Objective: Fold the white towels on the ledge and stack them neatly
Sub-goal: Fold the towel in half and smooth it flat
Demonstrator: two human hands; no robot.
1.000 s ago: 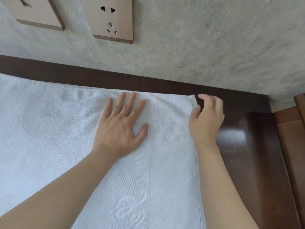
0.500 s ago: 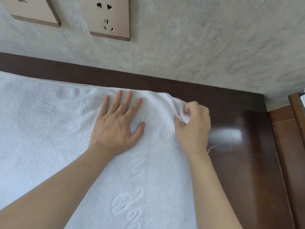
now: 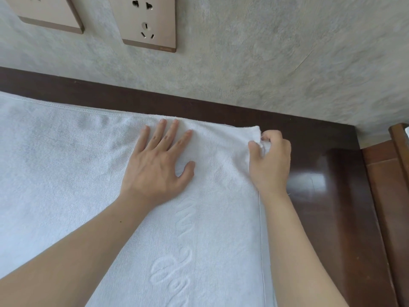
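Observation:
A white towel (image 3: 66, 173) with raised lettering lies spread flat on the dark wooden ledge (image 3: 327, 196), reaching off the left and bottom of the view. My left hand (image 3: 159, 165) presses flat on it near the far edge, fingers straight and spread. My right hand (image 3: 270, 160) pinches the towel's far right corner between thumb and curled fingers, the corner bunched in the grip.
A grey textured wall (image 3: 265, 63) rises behind the ledge with two bronze socket plates (image 3: 150, 21) at upper left. Bare glossy wood runs along the towel's right side. A lower brown wooden surface (image 3: 389, 196) lies at the far right.
My right hand took the far right corner in a pinch, pulled it in towards the left hand, and has now drawn it back out to the right. My left hand stays pressed flat.

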